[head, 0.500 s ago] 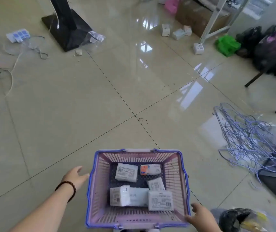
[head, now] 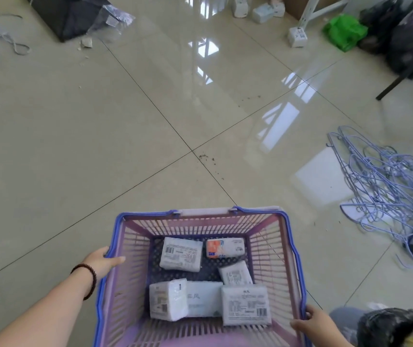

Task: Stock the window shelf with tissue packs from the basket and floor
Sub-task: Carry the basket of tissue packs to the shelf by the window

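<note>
A pink plastic basket (head: 273, 249) with blue rim sits low in the head view. Several white tissue packs (head: 181, 254) lie on its bottom, one with an orange label (head: 224, 247). My left hand (head: 102, 261) grips the basket's left rim, thumb inside. My right hand (head: 311, 321) holds the near right corner of the rim. More tissue packs (head: 261, 12) lie on the floor far ahead, and one (head: 297, 37) stands by a white shelf leg (head: 319, 11).
A heap of blue wire hangers (head: 385, 181) lies on the tiles at right. Black bags (head: 410, 38) and a green bag (head: 345, 31) sit at the far right. A black stand base (head: 67, 16) and loose cables (head: 12, 38) are at far left.
My left hand has closed onto the basket's left rim, where it hovered beside it before. The view has moved forward across the floor toward the far packs.
</note>
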